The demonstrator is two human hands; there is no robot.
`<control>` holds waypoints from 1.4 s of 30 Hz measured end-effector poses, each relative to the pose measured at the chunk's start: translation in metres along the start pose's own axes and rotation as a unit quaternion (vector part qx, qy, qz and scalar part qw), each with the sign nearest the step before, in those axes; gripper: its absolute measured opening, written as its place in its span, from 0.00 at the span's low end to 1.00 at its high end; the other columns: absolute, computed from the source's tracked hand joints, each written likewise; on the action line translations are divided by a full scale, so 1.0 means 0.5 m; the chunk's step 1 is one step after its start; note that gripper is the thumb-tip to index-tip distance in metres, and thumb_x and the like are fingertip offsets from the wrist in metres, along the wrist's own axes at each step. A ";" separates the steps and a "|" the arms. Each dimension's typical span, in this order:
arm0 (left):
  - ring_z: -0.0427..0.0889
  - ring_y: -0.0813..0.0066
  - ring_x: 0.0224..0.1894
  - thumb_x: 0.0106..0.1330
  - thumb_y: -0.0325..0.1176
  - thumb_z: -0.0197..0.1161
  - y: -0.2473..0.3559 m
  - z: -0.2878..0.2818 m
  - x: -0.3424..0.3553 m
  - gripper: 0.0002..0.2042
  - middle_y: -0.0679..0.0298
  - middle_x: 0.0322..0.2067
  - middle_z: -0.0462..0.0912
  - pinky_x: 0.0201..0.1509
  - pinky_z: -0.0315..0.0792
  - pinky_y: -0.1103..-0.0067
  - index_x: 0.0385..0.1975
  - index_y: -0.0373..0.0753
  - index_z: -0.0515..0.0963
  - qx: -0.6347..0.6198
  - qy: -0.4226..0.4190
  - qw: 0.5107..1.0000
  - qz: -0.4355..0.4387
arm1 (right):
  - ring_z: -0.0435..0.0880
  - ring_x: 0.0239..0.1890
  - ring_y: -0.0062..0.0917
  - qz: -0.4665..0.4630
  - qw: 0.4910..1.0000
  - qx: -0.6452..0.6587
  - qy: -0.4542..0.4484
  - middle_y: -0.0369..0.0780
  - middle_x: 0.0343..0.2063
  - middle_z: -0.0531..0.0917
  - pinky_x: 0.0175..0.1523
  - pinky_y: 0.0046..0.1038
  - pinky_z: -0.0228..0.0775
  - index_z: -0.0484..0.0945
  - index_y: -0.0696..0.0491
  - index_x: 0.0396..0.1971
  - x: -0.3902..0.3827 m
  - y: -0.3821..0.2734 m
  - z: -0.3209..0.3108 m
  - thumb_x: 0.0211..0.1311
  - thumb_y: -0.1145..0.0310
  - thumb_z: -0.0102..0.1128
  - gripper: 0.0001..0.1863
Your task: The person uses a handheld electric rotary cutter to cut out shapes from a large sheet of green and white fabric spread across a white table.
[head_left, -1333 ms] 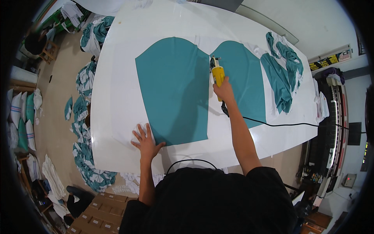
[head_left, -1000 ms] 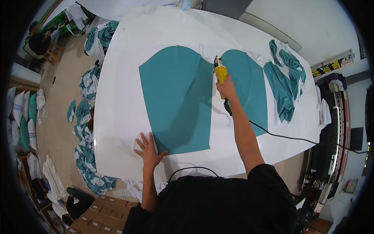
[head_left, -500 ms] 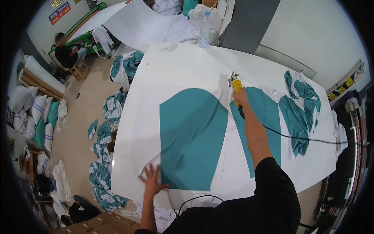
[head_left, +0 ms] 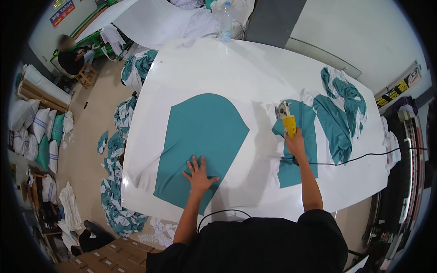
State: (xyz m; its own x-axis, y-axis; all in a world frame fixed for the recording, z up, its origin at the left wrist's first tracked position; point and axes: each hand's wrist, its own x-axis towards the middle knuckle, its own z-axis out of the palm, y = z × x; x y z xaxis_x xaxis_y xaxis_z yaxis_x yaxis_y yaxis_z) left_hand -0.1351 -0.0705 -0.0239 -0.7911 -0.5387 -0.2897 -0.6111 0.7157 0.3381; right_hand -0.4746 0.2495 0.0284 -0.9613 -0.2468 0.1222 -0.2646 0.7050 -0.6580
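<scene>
My left hand (head_left: pixel 199 178), open with fingers spread, presses flat on the lower part of a teal sleeve-shaped fabric panel (head_left: pixel 205 125). The panel lies on the white table, tilted, with wrinkles near my fingers. My right hand (head_left: pixel 295 140) is wrapped round the yellow body of an electric rotary fabric cutter (head_left: pixel 289 122). The cutter's metal head points away from me, over the left edge of a second teal piece (head_left: pixel 300 170) with white edging. A black cord runs from the cutter to the right.
Crumpled teal and white fabric (head_left: pixel 343 109) lies on the table's right side. A clear plastic bottle (head_left: pixel 226 22) stands at the far edge. Heaps of teal and white scraps (head_left: pixel 119 207) line the floor at left. A seated person (head_left: pixel 72 57) is at far left.
My left hand has moved from beside the panel's lower left corner onto the panel. The panel has turned and shifted left, apart from the second piece. The cutter has shifted right.
</scene>
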 end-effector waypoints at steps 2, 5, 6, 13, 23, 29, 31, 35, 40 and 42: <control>0.33 0.30 0.79 0.42 0.69 0.76 -0.039 -0.024 -0.024 0.66 0.46 0.80 0.35 0.66 0.34 0.23 0.80 0.49 0.46 0.000 -0.014 1.000 0.004 | 0.83 0.42 0.61 0.025 1.000 0.005 -0.018 0.60 0.40 0.84 0.44 0.52 0.76 0.67 0.59 0.57 -0.128 -0.066 -0.059 0.62 0.59 0.67 0.29; 0.32 0.30 0.79 0.36 0.67 0.80 -0.113 -0.081 -0.066 0.70 0.46 0.80 0.33 0.65 0.34 0.22 0.81 0.51 0.44 0.019 -0.047 0.999 0.009 | 0.82 0.46 0.62 0.017 0.996 -0.049 -0.074 0.63 0.43 0.82 0.49 0.53 0.75 0.64 0.60 0.61 -0.313 -0.072 -0.100 0.61 0.62 0.68 0.33; 0.32 0.30 0.79 0.34 0.65 0.82 -0.144 -0.092 -0.084 0.72 0.46 0.80 0.32 0.66 0.34 0.22 0.81 0.51 0.43 0.027 -0.063 0.998 0.004 | 0.81 0.47 0.62 0.001 0.994 -0.066 -0.092 0.63 0.43 0.82 0.50 0.54 0.75 0.62 0.60 0.62 -0.367 -0.067 -0.099 0.61 0.62 0.67 0.34; 0.29 0.30 0.79 0.27 0.53 0.89 -0.257 -0.105 -0.138 0.77 0.53 0.81 0.30 0.66 0.38 0.23 0.81 0.57 0.38 0.025 -0.099 0.994 -0.035 | 0.82 0.46 0.62 0.064 0.966 -0.079 -0.238 0.62 0.52 0.78 0.50 0.55 0.76 0.59 0.58 0.64 -0.632 -0.180 -0.062 0.64 0.58 0.63 0.35; 0.23 0.33 0.79 0.25 0.51 0.89 -0.262 -0.098 -0.127 0.79 0.57 0.81 0.24 0.68 0.35 0.24 0.81 0.59 0.36 0.008 -0.123 0.991 -0.044 | 0.82 0.42 0.63 0.012 0.976 -0.075 -0.205 0.64 0.48 0.77 0.45 0.55 0.78 0.57 0.62 0.61 -0.577 -0.227 0.038 0.64 0.62 0.62 0.33; 0.23 0.33 0.79 0.24 0.51 0.89 -0.268 -0.094 -0.126 0.79 0.57 0.81 0.24 0.68 0.33 0.24 0.81 0.59 0.37 -0.005 -0.122 0.992 -0.040 | 0.82 0.42 0.63 0.011 0.974 -0.087 -0.207 0.65 0.47 0.77 0.46 0.54 0.78 0.57 0.63 0.61 -0.558 -0.236 0.053 0.64 0.63 0.62 0.34; 0.23 0.33 0.79 0.24 0.50 0.89 -0.265 -0.095 -0.126 0.79 0.57 0.81 0.25 0.68 0.32 0.24 0.81 0.59 0.37 -0.008 -0.120 0.992 -0.039 | 0.82 0.43 0.63 0.017 0.973 -0.086 -0.212 0.65 0.48 0.77 0.46 0.54 0.78 0.57 0.64 0.62 -0.558 -0.237 0.054 0.64 0.62 0.62 0.34; 0.24 0.33 0.79 0.23 0.49 0.89 -0.263 -0.094 -0.130 0.79 0.57 0.81 0.26 0.68 0.32 0.24 0.81 0.58 0.39 -0.014 -0.110 0.993 -0.038 | 0.82 0.44 0.64 0.028 0.974 -0.082 -0.210 0.66 0.47 0.77 0.47 0.55 0.77 0.57 0.65 0.61 -0.555 -0.250 0.061 0.63 0.63 0.62 0.34; 0.24 0.33 0.79 0.23 0.48 0.89 -0.265 -0.091 -0.135 0.78 0.57 0.81 0.26 0.68 0.32 0.24 0.81 0.58 0.40 -0.019 -0.099 0.994 -0.033 | 0.81 0.45 0.65 0.032 0.974 -0.076 -0.211 0.68 0.45 0.78 0.50 0.54 0.76 0.58 0.66 0.60 -0.545 -0.264 0.063 0.63 0.64 0.64 0.34; 0.24 0.33 0.79 0.23 0.47 0.89 -0.265 -0.088 -0.138 0.78 0.57 0.81 0.26 0.68 0.32 0.24 0.81 0.58 0.40 -0.022 -0.088 0.996 -0.025 | 0.80 0.45 0.65 0.026 0.977 -0.065 -0.204 0.68 0.45 0.78 0.50 0.54 0.75 0.58 0.66 0.59 -0.541 -0.260 0.070 0.63 0.64 0.64 0.33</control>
State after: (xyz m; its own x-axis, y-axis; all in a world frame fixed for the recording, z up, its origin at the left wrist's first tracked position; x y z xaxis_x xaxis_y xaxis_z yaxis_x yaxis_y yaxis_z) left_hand -0.0010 -0.1478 -0.0091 -0.7447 -0.4843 -0.4592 -0.6538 0.6675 0.3563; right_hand -0.1775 0.2014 0.0551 -0.8706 -0.4341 -0.2313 -0.2497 0.7952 -0.5525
